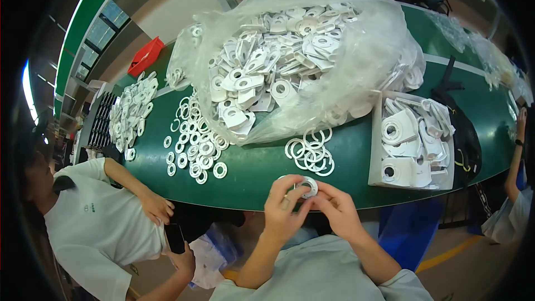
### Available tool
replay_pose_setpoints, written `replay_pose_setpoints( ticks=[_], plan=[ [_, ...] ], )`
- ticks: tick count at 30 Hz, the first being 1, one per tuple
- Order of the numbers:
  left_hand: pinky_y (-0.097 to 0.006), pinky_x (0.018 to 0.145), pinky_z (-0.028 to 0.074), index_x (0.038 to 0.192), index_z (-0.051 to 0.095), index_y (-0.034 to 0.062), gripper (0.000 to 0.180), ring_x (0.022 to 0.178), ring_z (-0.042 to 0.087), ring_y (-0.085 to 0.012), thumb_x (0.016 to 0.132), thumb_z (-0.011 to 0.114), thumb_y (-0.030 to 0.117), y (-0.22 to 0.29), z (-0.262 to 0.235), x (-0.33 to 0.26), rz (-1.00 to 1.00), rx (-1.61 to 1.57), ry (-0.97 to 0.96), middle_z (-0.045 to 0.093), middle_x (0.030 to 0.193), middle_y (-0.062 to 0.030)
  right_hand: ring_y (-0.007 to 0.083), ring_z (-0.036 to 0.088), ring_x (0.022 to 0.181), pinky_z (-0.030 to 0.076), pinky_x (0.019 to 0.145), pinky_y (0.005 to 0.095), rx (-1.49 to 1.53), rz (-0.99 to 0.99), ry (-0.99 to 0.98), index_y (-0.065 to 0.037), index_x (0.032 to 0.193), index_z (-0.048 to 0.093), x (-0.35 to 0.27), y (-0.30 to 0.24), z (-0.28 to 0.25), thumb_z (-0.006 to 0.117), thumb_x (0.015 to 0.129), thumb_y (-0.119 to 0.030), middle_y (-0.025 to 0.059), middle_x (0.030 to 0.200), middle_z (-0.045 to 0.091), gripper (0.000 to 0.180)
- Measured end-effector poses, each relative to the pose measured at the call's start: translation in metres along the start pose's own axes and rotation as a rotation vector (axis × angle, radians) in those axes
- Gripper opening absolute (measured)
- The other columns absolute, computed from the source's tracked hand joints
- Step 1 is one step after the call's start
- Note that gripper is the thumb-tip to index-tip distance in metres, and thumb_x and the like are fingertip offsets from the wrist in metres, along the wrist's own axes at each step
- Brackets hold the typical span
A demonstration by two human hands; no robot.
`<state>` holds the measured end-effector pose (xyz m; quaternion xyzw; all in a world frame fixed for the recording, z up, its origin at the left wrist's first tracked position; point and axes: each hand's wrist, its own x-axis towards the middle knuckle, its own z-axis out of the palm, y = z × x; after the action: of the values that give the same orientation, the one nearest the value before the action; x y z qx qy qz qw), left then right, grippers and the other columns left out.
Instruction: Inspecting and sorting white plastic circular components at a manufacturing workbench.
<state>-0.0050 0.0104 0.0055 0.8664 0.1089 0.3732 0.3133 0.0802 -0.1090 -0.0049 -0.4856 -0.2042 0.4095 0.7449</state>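
Near the table's front edge, both my hands hold a small white ring-shaped part [310, 185] between them. My left hand [282, 206] is closed on it, with a ring on one finger. From the other side, the fingers of my right hand [338, 210] pinch the same part. Just beyond my hands lies a loose pile of thin white open rings [312, 153]. Thicker white ring parts [202, 150] are heaped further left on the table.
A large clear plastic bag [368, 50] full of white plates with round holes fills the table's middle. A white box [375, 159] of similar parts stands at right, beside a black bag [468, 139]. A red bin [146, 56] sits far left. A co-worker holds a phone [174, 238] at left.
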Motion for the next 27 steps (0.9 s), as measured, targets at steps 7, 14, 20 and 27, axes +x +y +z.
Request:
replay_pose_setpoints(
  ticks=[7, 14, 20, 27],
  plan=[
    [-0.032, 0.071, 0.051, 0.096, 0.066, 0.0001, 0.02, 0.074, 0.065, -0.0201, 0.077, 0.071, 0.008, -0.063, 0.004, 0.079, -0.428, -0.045, -0.011, 0.068, 0.082, -0.0114, 0.0257, 0.068, 0.088, 0.058, 0.074, 0.0327, 0.046, 0.119, 0.165, 0.009, 0.117, 0.055, 0.013, 0.009, -0.046, 0.043, 0.098, -0.008, 0.0161, 0.104, 0.065, 0.028],
    [-0.032, 0.065, 0.05, 0.107, 0.06, -0.0014, 0.042, 0.066, 0.063, -0.0184, 0.074, 0.075, 0.019, -0.13, 0.042, 0.156, -0.47, 0.342, 0.111, 0.066, 0.077, -0.0105, 0.0259, 0.069, 0.085, 0.057, 0.072, 0.0316, 0.042, 0.078, 0.178, 0.009, 0.115, 0.056, 0.014, 0.005, -0.041, 0.046, 0.095, -0.006, 0.0166, 0.102, 0.066, 0.027],
    [-0.028, 0.059, 0.045, 0.098, 0.061, -0.0023, 0.024, 0.061, 0.055, -0.0136, 0.079, 0.07, 0.011, -0.123, 0.038, 0.162, -0.309, 0.035, 0.338, 0.06, 0.072, -0.006, 0.024, 0.068, 0.081, 0.057, 0.068, 0.0295, 0.021, 0.038, 0.186, 0.008, 0.113, 0.057, 0.018, 0.01, -0.042, 0.049, 0.094, -0.004, 0.0158, 0.098, 0.066, 0.023],
    [-0.022, 0.063, 0.047, 0.111, 0.064, -0.0026, 0.025, 0.073, 0.058, -0.0069, 0.087, 0.063, 0.005, -0.04, -0.013, 0.096, -0.469, -0.342, 0.049, 0.066, 0.088, -0.0031, 0.0148, 0.065, 0.076, 0.052, 0.061, 0.025, -0.18, -0.109, 0.273, 0.007, 0.107, 0.061, 0.011, 0.003, -0.033, 0.054, 0.092, -0.002, 0.0117, 0.094, 0.068, 0.019]
  ],
)
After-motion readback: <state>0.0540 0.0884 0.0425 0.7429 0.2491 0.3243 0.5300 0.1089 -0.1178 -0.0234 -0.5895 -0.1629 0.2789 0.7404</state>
